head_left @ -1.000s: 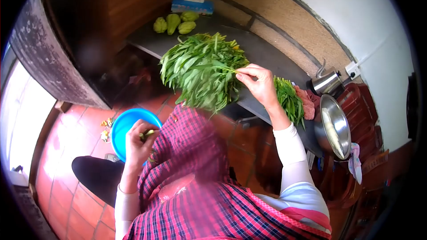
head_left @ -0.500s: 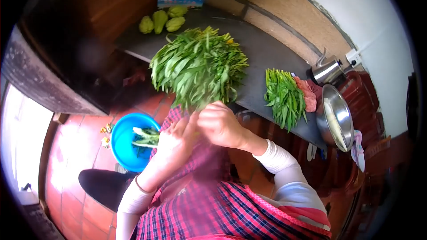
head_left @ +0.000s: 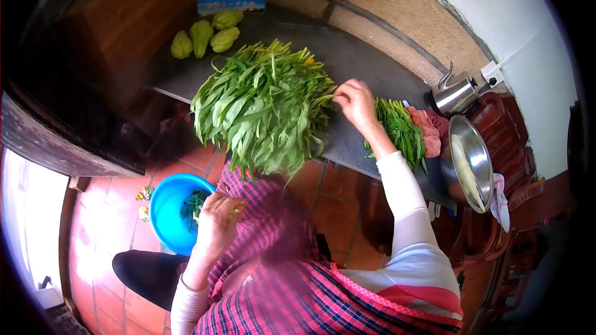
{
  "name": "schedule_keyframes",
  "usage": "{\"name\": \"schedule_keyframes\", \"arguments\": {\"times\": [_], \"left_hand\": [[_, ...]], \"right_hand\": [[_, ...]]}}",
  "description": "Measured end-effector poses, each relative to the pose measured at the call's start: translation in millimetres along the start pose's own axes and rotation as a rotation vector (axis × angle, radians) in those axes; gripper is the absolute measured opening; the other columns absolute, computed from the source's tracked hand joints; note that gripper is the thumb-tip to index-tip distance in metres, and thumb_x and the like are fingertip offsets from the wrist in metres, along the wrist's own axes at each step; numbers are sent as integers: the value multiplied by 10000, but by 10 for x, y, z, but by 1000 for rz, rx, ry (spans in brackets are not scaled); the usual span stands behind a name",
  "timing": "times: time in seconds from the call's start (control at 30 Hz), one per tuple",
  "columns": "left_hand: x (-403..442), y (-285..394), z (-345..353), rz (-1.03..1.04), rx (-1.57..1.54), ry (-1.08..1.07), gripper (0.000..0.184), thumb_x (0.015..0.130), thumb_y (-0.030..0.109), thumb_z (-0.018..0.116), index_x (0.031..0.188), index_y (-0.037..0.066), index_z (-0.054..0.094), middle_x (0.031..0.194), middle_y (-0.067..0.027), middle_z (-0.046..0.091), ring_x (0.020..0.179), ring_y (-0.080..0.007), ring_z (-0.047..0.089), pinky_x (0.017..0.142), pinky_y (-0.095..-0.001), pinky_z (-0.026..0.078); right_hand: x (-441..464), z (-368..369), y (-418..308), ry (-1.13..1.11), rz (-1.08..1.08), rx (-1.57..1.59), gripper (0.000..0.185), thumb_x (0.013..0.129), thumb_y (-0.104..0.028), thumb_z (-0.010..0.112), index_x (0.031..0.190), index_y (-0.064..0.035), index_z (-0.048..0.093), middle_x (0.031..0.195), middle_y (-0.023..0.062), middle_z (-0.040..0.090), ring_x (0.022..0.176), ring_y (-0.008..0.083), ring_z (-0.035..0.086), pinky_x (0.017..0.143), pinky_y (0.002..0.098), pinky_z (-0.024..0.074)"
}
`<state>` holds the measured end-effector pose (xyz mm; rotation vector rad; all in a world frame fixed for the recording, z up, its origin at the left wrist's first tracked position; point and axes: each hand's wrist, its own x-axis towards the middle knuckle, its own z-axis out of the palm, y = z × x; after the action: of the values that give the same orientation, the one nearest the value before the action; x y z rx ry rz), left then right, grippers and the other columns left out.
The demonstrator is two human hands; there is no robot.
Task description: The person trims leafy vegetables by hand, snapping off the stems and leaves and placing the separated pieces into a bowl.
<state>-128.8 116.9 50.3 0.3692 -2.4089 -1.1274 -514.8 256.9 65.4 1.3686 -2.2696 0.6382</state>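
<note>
A big heap of long-leaved greens (head_left: 261, 108), which look like water spinach, lies on the dark counter and hangs over its front edge. At the heap's right side my right hand (head_left: 357, 105) is closed in a pinch on the end of a stalk. My left hand (head_left: 217, 220) is curled beside the rim of a blue basin (head_left: 158, 220), with small yellow-green stem pieces (head_left: 236, 208) showing between the fingers. Dark green leaves (head_left: 194, 206) lie inside the basin, partly covered by that hand. To the right of my right hand is a smaller bundle of greens (head_left: 400, 133).
Several chayotes (head_left: 200, 37) and a blue tissue box (head_left: 231, 1) stand at the counter's back left. At the right are a pink cloth (head_left: 425, 130), a steel kettle (head_left: 452, 96) and a tilted steel bowl (head_left: 469, 161). Red chairs (head_left: 503, 130) stand beyond.
My hands have parted from in front of me. The right went up and right to the heap's edge, the left down and left to the basin. The view has shifted slightly.
</note>
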Motion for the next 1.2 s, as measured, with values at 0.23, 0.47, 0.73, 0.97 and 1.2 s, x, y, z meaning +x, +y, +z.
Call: {"name": "schedule_keyframes", "arguments": {"times": [0.23,0.47,0.73,0.97,1.2], "left_hand": [[8,52,-49,-84,-137,-17,192,769,-73,612,943,2,644,797,-152,604,714,-296,617,620,-358,486],[-39,172,-119,-88,-135,150,190,723,-38,707,898,22,662,772,-86,563,656,-206,574,585,-309,458],[-208,259,-899,2,-36,425,145,723,-19,707,863,10,685,806,-94,610,715,-219,601,621,-296,453],[-415,-217,-986,-224,-55,339,259,728,104,774,949,2,686,850,-98,653,759,-179,642,673,-287,497],[-860,-981,-911,-792,-1054,252,162,849,157,697,908,6,706,665,8,615,520,-55,496,477,-202,362]], "right_hand": [[189,-916,-142,439,191,336,115,807,-33,700,886,-23,616,773,71,648,666,129,610,603,271,484],[432,-1319,-802,260,26,482,111,817,-3,703,914,-1,648,833,37,660,764,99,628,691,232,509],[349,-807,-2179,-159,-285,706,151,750,30,722,882,-8,661,816,76,665,743,154,651,656,255,511],[118,-1,-3091,-791,-95,1034,113,858,3,636,967,29,649,809,39,650,655,78,596,613,216,498],[-74,697,-3340,-1026,167,1239,121,911,-97,620,957,8,660,737,6,633,593,43,556,569,185,471]]}}
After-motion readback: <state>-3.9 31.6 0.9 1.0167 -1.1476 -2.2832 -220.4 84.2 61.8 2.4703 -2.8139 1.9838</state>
